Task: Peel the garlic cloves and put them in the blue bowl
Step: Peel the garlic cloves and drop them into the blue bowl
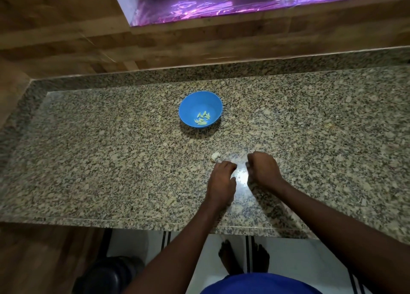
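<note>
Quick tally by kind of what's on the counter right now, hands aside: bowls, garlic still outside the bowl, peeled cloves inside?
Blue bowl: 1
Garlic piece on the counter, by the left hand: 1
Peeled cloves in the bowl: roughly 8, too small and overlapping to count exactly
Total: about 10 things

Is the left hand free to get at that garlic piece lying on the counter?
Probably yes. The garlic piece lies just beyond the left hand, nothing between them; the blue bowl sits farther back.
</note>
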A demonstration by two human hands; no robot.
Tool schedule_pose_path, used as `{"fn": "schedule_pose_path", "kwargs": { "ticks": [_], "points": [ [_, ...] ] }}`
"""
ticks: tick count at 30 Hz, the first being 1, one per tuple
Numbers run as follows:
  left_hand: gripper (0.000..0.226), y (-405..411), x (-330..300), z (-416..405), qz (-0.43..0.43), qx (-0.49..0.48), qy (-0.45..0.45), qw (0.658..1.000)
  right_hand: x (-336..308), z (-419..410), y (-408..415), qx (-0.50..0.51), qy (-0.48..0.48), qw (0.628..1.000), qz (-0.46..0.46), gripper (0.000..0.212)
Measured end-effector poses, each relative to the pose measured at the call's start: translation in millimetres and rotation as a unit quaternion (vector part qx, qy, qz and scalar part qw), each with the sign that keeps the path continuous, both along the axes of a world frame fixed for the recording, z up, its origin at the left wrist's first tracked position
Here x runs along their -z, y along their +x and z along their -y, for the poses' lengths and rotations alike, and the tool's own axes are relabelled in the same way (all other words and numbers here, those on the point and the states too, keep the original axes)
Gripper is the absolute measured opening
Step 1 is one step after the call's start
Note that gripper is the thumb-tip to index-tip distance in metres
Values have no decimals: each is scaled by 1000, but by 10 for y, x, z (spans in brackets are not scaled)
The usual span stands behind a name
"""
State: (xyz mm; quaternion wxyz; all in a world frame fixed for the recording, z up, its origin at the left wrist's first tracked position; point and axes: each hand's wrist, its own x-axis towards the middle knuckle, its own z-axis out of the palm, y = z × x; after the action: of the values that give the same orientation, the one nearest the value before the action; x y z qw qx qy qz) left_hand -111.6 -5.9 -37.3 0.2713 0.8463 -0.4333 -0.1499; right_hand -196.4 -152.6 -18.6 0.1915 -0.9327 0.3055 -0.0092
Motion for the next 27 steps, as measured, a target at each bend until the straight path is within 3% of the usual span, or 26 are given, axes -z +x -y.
{"fn": "schedule_pose_path", "kwargs": {
  "ticks": [6, 8, 10, 12, 13, 18, 20, 22, 24, 27],
  "points": [
    [31, -5, -29, 75, -39, -44, -5, 998, 51, 37, -95, 38, 58, 997, 14, 15],
    [25, -15, -100, 100, -119, -93, -35, 988, 38, 47, -142, 88, 133, 986, 51, 13],
    [14, -37, -213, 140, -253, -135, -52, 957, -23, 5, -193, 159, 251, 949, 101, 13],
    [8, -42, -262, 190, -362, -153, -60, 918, -118, -70, -242, 222, 379, 886, 149, 11],
    [7, -54, -294, 206, -398, -162, -63, 901, -152, -99, -265, 231, 401, 872, 159, 9],
    [2, -66, -383, 281, -460, -219, -69, 858, -243, -114, -343, 202, 368, 891, 173, 14],
    [4, -46, -398, 295, -479, -213, -72, 849, -278, -72, -349, 150, 341, 917, 142, 18],
    [4, -28, -424, 295, -482, -199, -78, 850, -338, -28, -354, 103, 370, 916, 119, 21],
    [10, -18, -445, 296, -476, -189, -84, 855, -402, 12, -355, 95, 449, 881, 115, 26],
    [11, -12, -471, 285, -473, -171, -106, 858, -435, 64, -333, 136, 578, 799, 99, 27]
  ]
}}
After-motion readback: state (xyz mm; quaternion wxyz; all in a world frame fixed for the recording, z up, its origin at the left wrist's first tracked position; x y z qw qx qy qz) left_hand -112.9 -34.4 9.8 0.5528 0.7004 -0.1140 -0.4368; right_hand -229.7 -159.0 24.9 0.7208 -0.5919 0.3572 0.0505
